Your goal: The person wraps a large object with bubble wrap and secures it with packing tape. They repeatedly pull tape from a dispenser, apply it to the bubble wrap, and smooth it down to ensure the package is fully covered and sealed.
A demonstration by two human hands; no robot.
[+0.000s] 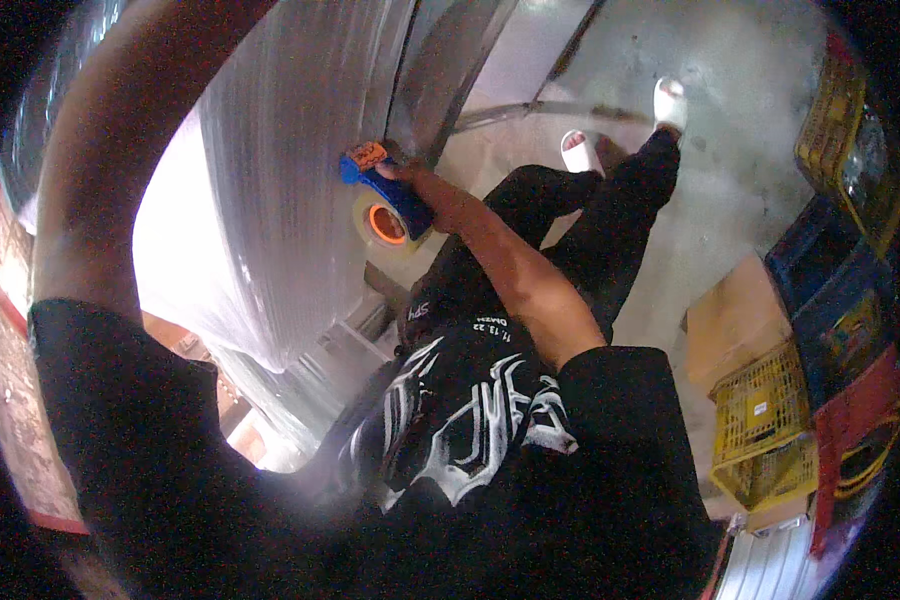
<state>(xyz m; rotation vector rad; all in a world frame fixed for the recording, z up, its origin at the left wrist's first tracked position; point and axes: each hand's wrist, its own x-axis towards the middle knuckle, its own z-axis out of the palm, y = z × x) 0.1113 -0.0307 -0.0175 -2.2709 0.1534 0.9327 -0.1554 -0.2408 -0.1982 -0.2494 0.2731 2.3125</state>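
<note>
My right hand [415, 180] is closed around the handle of a blue tape dispenser [407, 203] with an orange piece at its front end. A wide roll of clear tape [370, 237] with an orange core sits on the dispenser. Right beside the dispenser rises a tall load wrapped in clear, shiny film [290, 170]; whether the tape touches it I cannot tell. My left arm [95, 210] reaches up along the load and passes out of the picture at the top, so that hand is not seen.
Yellow plastic crates [765, 415], a cardboard box [735, 320] and dark blue crates [820, 250] line the right side. My feet stand in white slippers [669, 100] on a grey concrete floor [730, 130]. A low metal frame [530, 108] lies near the load's far corner.
</note>
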